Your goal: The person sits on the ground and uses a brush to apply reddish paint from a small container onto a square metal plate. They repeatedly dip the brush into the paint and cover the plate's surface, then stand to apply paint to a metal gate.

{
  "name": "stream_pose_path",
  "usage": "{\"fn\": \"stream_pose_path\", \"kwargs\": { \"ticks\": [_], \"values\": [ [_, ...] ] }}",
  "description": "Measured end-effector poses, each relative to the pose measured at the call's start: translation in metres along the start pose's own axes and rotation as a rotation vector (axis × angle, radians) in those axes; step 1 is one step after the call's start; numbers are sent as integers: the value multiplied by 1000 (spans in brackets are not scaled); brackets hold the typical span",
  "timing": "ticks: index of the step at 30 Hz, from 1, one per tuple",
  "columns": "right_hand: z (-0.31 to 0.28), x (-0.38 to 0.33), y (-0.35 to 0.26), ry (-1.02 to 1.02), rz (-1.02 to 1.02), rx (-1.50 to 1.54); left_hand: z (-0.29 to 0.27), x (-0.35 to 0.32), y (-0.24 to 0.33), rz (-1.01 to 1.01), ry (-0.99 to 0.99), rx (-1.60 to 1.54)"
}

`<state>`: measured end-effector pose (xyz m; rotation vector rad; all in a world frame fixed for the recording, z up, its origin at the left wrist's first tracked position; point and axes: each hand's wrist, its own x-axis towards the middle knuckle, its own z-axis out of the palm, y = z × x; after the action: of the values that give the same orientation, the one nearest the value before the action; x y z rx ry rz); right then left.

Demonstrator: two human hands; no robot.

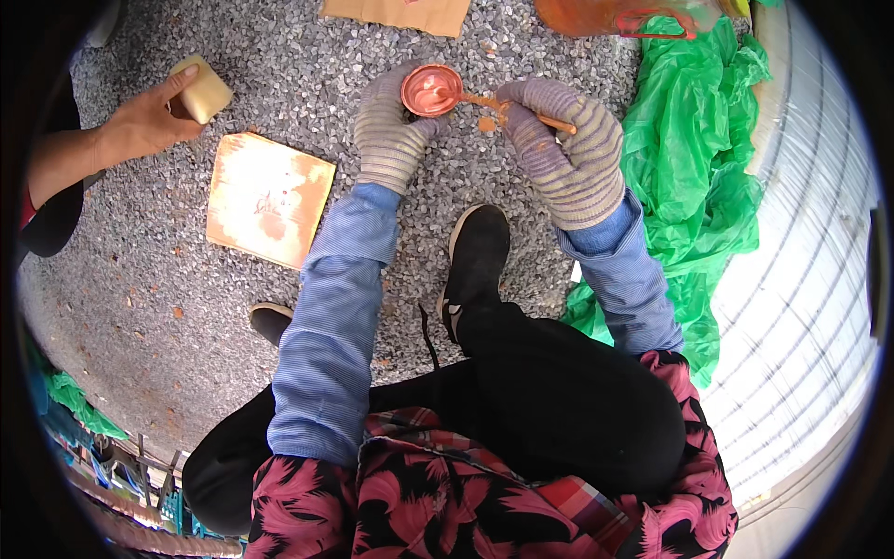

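Your left hand (391, 130) grasps the cup (406, 94) at upper centre of the frame while your right hand (570, 154) pinches the stick (482, 100) dipped in it, so tilting the cup could spill orange liquid (428, 94) onto the gravel (535, 270).

Mauve-and-cream striped knit gloves (589, 177) cover left hand (391, 135) and right hand (568, 149); finely lined blue oversleeves (331, 317), black-and-pink patterned top (410, 508), red plaid cloth (579, 505), black trousers (587, 401), pale-soled black shoes (481, 244)
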<state>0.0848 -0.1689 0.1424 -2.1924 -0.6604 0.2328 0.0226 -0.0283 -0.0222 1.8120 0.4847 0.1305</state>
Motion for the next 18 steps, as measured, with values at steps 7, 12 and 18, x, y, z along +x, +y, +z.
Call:
{"fn": "stream_pose_path", "kwargs": {
  "ticks": [7, 12, 18],
  "values": [
    [-11, -12, -10, 73, -76, -41, -20, -17, 36, 59, 47, -46],
    [-9, -15, -9, 87, -92, 88, -31, -22, 35, 130, 60, 37],
    [-7, -20, -14, 77, -18, 52, -35, -29, 25, 76, 118, -37]
  ]
}}
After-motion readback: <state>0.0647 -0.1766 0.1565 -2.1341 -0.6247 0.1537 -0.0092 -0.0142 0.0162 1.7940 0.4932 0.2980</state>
